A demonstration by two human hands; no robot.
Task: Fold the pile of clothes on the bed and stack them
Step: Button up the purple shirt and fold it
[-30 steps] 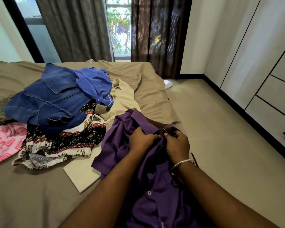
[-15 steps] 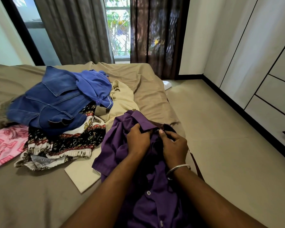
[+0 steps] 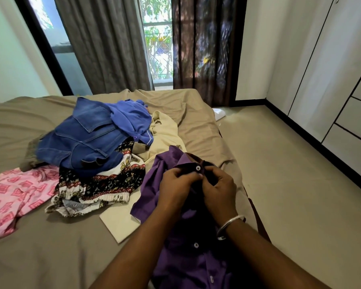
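A purple button shirt [image 3: 152, 184] lies at the near right edge of the bed [image 3: 29, 257], hanging toward me. My left hand [image 3: 175, 186] and my right hand [image 3: 219, 190] both pinch its front placket just below the collar, where a white button shows between them. Behind lies the pile: blue jeans [image 3: 81, 140], a blue top [image 3: 129, 117], a black patterned garment [image 3: 100, 184], a cream garment [image 3: 165, 134] and a pink patterned garment [image 3: 15, 197].
The bed has a tan sheet. Tiled floor [image 3: 300, 184] runs along the right, with a white wardrobe [image 3: 331, 80] beyond it. Curtains [image 3: 104, 44] and a window stand behind the bed. A small white object [image 3: 219, 114] lies on the floor by the bed's far corner.
Both hands have moved slightly up the shirt front toward the collar, and a white button now shows between my fingers. The camera has tilted up a little.
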